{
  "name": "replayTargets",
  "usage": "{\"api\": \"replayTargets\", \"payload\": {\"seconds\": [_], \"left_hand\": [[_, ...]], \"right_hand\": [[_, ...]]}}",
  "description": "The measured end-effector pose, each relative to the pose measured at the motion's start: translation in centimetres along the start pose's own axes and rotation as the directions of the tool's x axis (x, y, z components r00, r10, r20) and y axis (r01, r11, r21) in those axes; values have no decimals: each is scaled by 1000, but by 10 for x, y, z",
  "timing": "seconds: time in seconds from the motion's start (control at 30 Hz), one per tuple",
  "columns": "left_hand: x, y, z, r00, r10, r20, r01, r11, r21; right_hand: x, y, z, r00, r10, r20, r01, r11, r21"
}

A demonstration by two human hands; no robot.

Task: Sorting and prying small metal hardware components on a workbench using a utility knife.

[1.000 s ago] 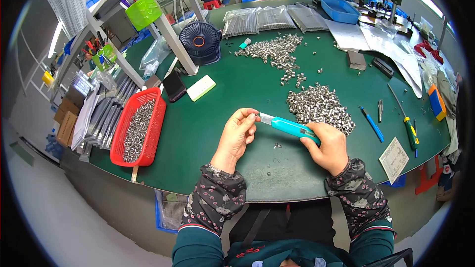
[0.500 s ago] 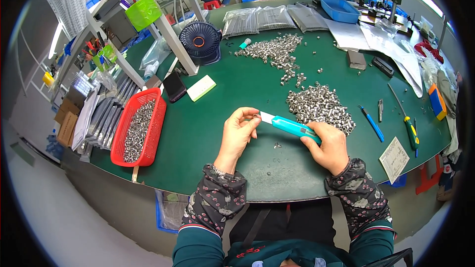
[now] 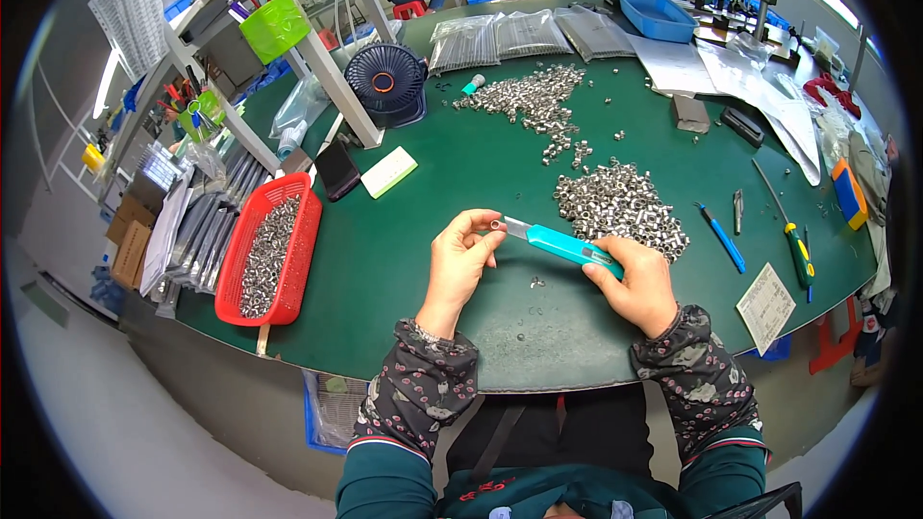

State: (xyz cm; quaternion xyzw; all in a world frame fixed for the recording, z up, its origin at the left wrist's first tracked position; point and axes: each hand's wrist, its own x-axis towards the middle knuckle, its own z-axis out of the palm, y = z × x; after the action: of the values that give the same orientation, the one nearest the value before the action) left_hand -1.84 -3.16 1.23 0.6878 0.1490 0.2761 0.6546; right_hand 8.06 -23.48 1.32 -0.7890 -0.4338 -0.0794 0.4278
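My right hand (image 3: 636, 281) is closed round the handle of a turquoise utility knife (image 3: 565, 244), its blade pointing left. Between the thumb and fingers of my left hand (image 3: 460, 258) is a small metal ring (image 3: 496, 225), with the blade tip right at it; whether they touch I cannot tell. Just beyond the knife lies a heap of small metal rings (image 3: 625, 202). A few tiny scraps (image 3: 536, 283) are on the green table (image 3: 413, 259) between my hands.
A red basket (image 3: 306, 255) of metal rings stands at left, near a black phone (image 3: 336, 171) and fan (image 3: 385, 82). More loose rings (image 3: 538, 101) lie farther back. At right are a blue-handled tool (image 3: 723, 242), a screwdriver (image 3: 797, 255) and a paper slip (image 3: 765, 308).
The knife blade has tilted slightly and looks darker now. Both hands keep their grips and nearly the same places; the whole view has shifted a little.
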Motion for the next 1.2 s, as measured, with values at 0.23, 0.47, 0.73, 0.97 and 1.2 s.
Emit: {"api": "replayTargets", "payload": {"seconds": [0.23,0.47,0.73,0.97,1.2], "left_hand": [[1,-4,-2,998,-42,38,41,999,31],[1,-2,-6,996,-24,90,27,999,-37],[3,-3,-9,971,-98,216,187,879,-439],[4,-6,-8,980,-84,179,151,904,-400],[5,-10,-9,979,-74,187,139,922,-362]], "right_hand": [[0,2,1,994,79,81,-82,996,36],[2,2,-3,966,171,192,-203,966,161],[1,6,-1,965,160,205,-204,955,216],[1,11,2,954,147,260,-220,935,277],[2,9,-1,924,181,337,-278,922,268]]}}
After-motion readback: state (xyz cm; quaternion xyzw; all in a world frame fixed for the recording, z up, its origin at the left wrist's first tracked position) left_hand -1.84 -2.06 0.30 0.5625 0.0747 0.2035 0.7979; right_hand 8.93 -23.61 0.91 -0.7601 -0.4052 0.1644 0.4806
